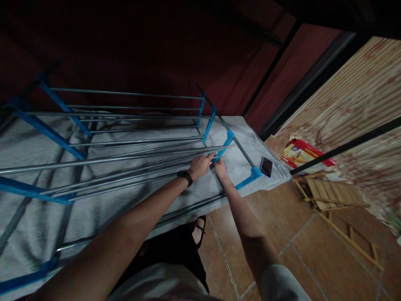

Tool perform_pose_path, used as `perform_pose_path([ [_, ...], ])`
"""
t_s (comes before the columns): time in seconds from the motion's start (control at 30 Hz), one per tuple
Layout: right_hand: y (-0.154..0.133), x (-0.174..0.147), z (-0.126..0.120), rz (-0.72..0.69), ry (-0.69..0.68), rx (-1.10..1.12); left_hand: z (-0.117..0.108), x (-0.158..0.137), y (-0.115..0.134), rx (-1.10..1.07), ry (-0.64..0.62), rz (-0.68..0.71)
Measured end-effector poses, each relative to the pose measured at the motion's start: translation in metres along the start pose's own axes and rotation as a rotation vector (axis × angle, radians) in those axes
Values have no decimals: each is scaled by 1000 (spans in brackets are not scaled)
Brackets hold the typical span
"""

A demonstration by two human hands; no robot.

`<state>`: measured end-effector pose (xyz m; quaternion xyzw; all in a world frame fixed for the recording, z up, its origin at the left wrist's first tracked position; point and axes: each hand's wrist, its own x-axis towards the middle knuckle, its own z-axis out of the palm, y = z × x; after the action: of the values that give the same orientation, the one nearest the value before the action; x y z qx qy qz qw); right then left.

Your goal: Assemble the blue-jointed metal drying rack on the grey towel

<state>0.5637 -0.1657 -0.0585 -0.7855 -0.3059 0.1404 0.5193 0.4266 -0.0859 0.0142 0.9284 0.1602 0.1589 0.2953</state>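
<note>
A rack of long silver metal rods (131, 144) and blue plastic side pieces lies on its side on a bed covered with a grey blanket (94, 209). My left hand (200, 165), with a black watch on the wrist, grips the end of a silver rod. My right hand (221, 168) is closed on the lower end of a blue plastic connector (226, 142) where that rod meets it. The two hands touch each other at the joint.
A phone (266, 167) lies on the blanket's right corner beside another blue connector (250, 177). A red and yellow box (302, 154) and a wooden folding frame (332, 200) sit on the tiled floor to the right. Dark bed posts rise behind.
</note>
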Motion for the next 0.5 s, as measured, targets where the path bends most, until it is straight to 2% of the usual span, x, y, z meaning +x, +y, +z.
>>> perform_pose_path([
  [0.1,-13,-4,-1,-6,28,-8,-4,-43,1,56,46,41],
  [0.2,-22,-36,2,-10,85,-25,-4,-108,-8,68,49,31],
  [0.27,-22,-77,5,-26,106,-39,-3,-157,-19,46,49,-32],
  [0.37,-11,-152,10,-211,-13,-67,-5,-224,-42,61,87,-156],
  [0.43,-1,-194,11,-249,-55,-103,-11,-258,-56,108,88,-192],
  [0.5,9,-220,8,-263,-61,-159,-19,-280,-67,161,60,-200],
])
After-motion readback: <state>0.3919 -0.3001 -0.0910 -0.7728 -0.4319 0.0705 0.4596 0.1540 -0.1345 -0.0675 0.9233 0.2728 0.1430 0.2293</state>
